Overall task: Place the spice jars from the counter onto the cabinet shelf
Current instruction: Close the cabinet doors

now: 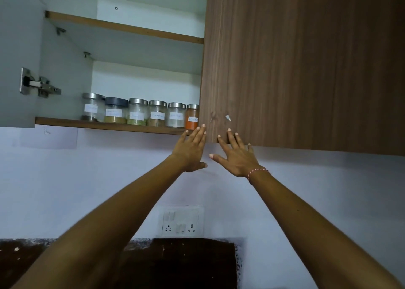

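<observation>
A: Where are the jars?
B: Six spice jars [140, 111] line the open cabinet shelf [105, 125], up and left of both hands.
A: Hands?
B: Left hand [191, 149] nearer; right hand [237, 157] on the closed door [306, 69]. Fingers spread, holding nothing

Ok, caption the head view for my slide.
Six spice jars on the shelf; both empty hands at the door.
</observation>
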`<action>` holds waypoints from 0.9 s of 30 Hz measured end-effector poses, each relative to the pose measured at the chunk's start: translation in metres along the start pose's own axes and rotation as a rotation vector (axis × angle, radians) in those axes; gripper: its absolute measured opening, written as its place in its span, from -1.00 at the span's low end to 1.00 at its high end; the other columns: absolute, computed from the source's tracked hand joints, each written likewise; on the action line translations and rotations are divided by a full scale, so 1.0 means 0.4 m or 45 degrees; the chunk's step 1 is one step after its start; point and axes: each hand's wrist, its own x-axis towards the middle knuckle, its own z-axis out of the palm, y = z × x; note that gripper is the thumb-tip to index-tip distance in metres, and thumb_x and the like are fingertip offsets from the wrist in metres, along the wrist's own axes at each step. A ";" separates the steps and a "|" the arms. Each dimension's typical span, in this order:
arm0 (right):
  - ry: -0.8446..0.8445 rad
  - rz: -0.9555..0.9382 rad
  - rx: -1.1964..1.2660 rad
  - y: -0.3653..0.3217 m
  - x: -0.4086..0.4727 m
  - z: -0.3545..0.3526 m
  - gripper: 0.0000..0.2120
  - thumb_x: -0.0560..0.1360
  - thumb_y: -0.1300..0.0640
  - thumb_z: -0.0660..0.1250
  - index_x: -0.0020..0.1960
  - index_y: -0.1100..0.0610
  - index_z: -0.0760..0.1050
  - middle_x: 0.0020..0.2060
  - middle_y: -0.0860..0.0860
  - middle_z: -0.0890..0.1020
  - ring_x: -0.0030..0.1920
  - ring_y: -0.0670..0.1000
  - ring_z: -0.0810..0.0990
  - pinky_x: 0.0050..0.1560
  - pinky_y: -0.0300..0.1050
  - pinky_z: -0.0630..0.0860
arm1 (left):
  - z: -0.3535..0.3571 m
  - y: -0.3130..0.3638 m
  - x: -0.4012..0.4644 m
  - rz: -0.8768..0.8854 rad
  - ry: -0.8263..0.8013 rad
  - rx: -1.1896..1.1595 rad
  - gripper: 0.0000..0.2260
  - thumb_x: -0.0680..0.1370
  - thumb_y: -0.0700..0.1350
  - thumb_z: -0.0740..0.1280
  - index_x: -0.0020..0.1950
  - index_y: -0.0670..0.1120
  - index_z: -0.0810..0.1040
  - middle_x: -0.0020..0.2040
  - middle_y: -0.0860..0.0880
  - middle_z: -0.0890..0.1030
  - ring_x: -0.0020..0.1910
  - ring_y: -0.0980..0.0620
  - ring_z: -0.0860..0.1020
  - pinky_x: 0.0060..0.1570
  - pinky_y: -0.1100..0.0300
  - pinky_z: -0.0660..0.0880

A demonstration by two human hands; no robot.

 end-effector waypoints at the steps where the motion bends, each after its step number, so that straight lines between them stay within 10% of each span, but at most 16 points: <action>1: 0.008 -0.004 -0.023 0.005 0.008 0.009 -0.28 0.48 -0.37 -0.06 0.51 -0.09 -0.20 0.51 0.01 -0.29 0.52 0.10 -0.26 0.43 0.31 -0.13 | 0.007 -0.003 0.007 0.001 -0.009 0.008 -0.16 0.54 0.26 0.12 0.51 -0.22 -0.26 0.53 -0.17 -0.31 0.53 -0.12 -0.26 0.48 -0.08 -0.16; 17: 0.289 -0.014 -0.203 -0.026 0.010 0.077 -0.22 0.50 -0.30 0.05 0.52 0.03 -0.22 0.53 0.10 -0.20 0.53 0.14 -0.17 0.43 0.29 -0.05 | 0.033 -0.017 -0.064 0.010 0.077 -0.009 -0.22 0.57 0.17 0.15 0.52 -0.18 -0.25 0.55 -0.14 -0.23 0.54 -0.09 -0.22 0.49 -0.04 -0.16; 27: 0.578 -0.274 0.043 -0.389 -0.078 -0.020 -0.33 0.56 -0.08 0.12 0.53 0.13 -0.08 0.53 0.12 -0.06 0.54 0.11 -0.10 0.47 0.13 0.00 | -0.019 -0.146 -0.348 -0.051 0.183 0.145 -0.39 0.62 -0.03 0.06 0.53 -0.16 -0.20 0.56 -0.16 -0.15 0.55 -0.09 -0.16 0.48 -0.06 -0.18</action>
